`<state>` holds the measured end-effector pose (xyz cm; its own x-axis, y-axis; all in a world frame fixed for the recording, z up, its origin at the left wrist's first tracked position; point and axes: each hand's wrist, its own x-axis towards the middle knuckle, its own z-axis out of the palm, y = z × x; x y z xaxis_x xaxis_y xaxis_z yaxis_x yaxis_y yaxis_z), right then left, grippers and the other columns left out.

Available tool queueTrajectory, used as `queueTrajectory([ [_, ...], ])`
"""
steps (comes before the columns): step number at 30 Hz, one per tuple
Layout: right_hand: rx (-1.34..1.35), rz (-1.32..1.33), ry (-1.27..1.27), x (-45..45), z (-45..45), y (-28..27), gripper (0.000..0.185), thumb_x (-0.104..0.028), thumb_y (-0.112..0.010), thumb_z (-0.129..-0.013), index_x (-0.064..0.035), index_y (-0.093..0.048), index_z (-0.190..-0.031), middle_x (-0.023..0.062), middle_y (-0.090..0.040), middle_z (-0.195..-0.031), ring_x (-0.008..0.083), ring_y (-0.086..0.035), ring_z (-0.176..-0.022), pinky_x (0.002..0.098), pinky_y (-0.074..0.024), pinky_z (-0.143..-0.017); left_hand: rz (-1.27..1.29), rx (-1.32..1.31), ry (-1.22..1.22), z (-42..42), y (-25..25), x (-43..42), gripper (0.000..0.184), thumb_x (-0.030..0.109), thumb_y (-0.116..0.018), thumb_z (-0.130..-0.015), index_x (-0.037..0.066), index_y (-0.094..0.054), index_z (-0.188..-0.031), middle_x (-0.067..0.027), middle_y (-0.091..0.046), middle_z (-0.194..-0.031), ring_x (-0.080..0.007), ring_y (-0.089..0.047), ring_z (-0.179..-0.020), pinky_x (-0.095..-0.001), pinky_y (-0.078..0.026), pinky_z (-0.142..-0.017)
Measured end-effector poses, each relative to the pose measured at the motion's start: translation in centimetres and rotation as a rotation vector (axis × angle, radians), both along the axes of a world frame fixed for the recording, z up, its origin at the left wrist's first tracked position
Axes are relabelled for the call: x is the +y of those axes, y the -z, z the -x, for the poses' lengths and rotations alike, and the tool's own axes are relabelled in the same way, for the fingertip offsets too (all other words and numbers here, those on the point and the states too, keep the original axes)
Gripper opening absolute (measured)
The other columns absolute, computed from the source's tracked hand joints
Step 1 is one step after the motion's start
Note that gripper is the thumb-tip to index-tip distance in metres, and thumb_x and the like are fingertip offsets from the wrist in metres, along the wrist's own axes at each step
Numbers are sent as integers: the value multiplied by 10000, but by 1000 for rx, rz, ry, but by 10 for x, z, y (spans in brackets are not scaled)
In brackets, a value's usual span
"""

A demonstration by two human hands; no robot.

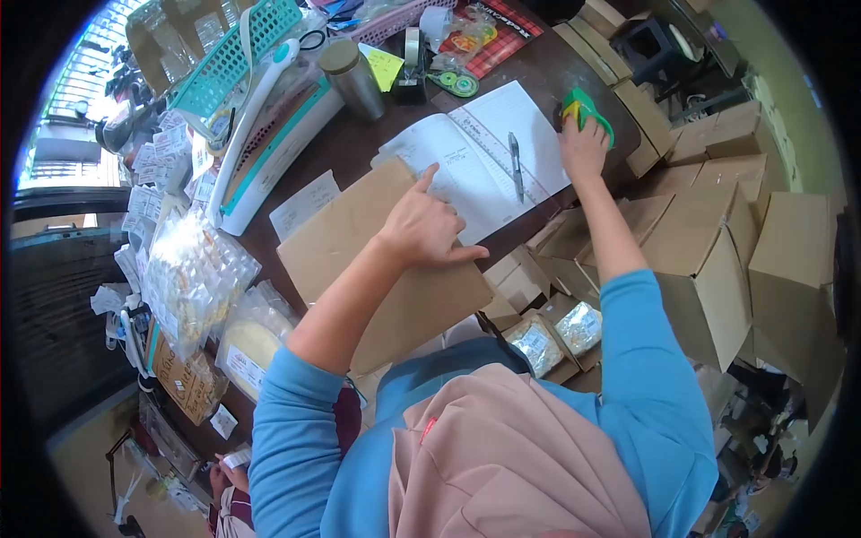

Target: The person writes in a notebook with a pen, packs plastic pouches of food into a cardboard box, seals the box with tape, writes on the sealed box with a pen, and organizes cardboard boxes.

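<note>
My left hand rests on a flat brown cardboard box, its index finger and thumb stretched apart and the other fingers bent. The box overlaps the lower left of an open notebook with handwriting on its left page. Across the notebook lie a clear ruler and a pen. At the notebook's upper right corner, my right hand has its fingers closed on a green and yellow plastic object. My fingers partly cover it, so its exact kind is unclear.
A metal tumbler, a green correction tape and a teal basket stand along the far side. A long white and teal device and plastic-bagged goods lie left. Cardboard boxes crowd the right. Another person's hand shows lower left.
</note>
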<state>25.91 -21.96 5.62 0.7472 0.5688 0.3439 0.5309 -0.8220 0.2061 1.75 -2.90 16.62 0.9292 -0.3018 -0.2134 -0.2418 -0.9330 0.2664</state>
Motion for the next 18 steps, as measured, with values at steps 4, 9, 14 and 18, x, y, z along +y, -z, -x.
queueTrajectory([
  [4, 704, -61, 156, 33, 65, -1, 375, -339, -570, -795, -19, -510, -981, 203, -582, -927, 377, -569, -893, 470, -451, -757, 41, -506, -224, 29, -3, -4, 569, 530, -475, -815, 48, -547, -1108, -76, -523, -1219, -263, -365, -1246, -500, -83, -1070],
  [9, 811, -126, 109, 33, 54, 42, 339, -275, -510, -811, 37, -529, -942, 250, -604, -864, 417, -564, -893, 471, -444, -787, 130, -624, -1014, 144, -15, 10, 680, 388, -532, -844, 8, -278, -1347, -183, -256, -1409, -308, -208, -1323, -444, -70, -1076],
  [14, 1295, -1331, -154, 79, 118, -71, 183, -76, -571, -829, -18, -420, -916, 89, -578, -694, 134, -556, -509, 241, -426, -420, 969, -309, -1516, 230, 67, -1, 676, 331, -459, -911, -39, -135, -1375, -214, -205, -1416, -272, -216, -1311, -307, -183, -1054],
  [18, 1432, -1361, -318, 140, 215, -108, 172, -22, -625, -765, -30, -484, -863, 50, -561, -731, 99, -542, -606, 229, -453, -542, 1758, -217, -1435, 213, 51, -13, 775, 352, -480, -903, -22, -3, -1386, -186, -277, -1380, -222, -303, -1251, -290, -250, -1019],
])
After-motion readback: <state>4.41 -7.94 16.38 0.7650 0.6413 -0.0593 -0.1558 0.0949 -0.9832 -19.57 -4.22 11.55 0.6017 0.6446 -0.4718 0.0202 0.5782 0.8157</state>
